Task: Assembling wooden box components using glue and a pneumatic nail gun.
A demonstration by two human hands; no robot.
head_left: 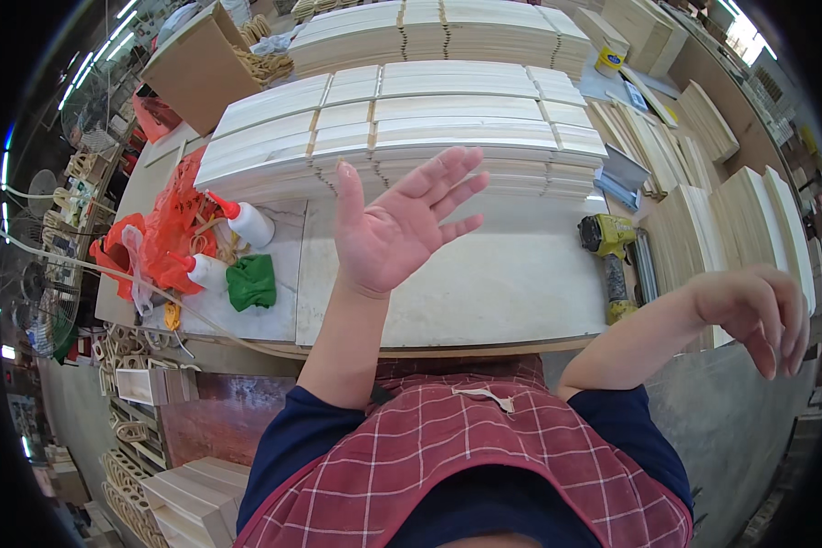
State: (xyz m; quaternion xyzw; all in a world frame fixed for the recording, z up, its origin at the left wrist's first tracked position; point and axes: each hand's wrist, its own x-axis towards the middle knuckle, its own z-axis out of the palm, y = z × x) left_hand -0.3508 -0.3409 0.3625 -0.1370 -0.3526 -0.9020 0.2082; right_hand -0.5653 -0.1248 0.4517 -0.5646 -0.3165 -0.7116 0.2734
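- The left hand [395,239] is raised over the worktop [521,274], palm showing and fingers spread, released.
- Behind it, the pale wooden boards [484,108] lie in a wide stack across the worktop.
- The right hand [756,303] is out to the right, fingers loosely bent downward, released; it overlaps the upright boards [690,239] in view, and whether it touches them I cannot tell.
- A yellow-green nail gun [609,235] lies left of those boards.
- At left, two white bottles [252,226] sit beside a green cloth [251,281] and a red bag [181,228].
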